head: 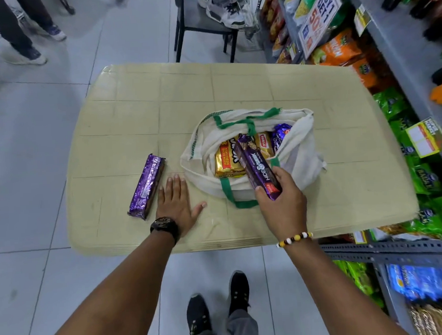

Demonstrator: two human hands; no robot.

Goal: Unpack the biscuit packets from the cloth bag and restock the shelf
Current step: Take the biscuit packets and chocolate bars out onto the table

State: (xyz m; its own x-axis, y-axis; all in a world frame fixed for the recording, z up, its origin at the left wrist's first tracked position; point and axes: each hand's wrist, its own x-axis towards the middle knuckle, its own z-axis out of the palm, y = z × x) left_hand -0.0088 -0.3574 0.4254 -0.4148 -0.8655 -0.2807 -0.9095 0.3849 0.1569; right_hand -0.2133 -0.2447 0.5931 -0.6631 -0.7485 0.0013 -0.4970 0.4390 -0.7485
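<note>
Purple foil catches the eye first: the right hand is closed around the near end of a Hide & Seek biscuit packet, whose far end tilts up over the mouth of the cloth bag at the centre of the frame; the packet looks about halfway clear of the bag, though I cannot tell whether its far tip touches the packets beneath. The left hand lies open and flat on the beige counter, fingers spread, holding nothing; just beside it, to the left of the frame, a second purple packet lies on the counter, apart from the bag. Inside the bag a gold packet and a dark blue wrapper are visible, so the unpacking seems well short of done; the shelf runs down the right edge of the frame, already crowded with green and orange bags.

To do this step well, I would say: lift the packet straight along its length so it clears the green handle draped across the opening; grip firmly but without squeezing, since biscuits crack easily; the idle left hand could pin the bag's rim so the cloth does not drag upward; then lay the packet parallel to the one already out, keeping them tidy for carrying to the shelf.
</note>
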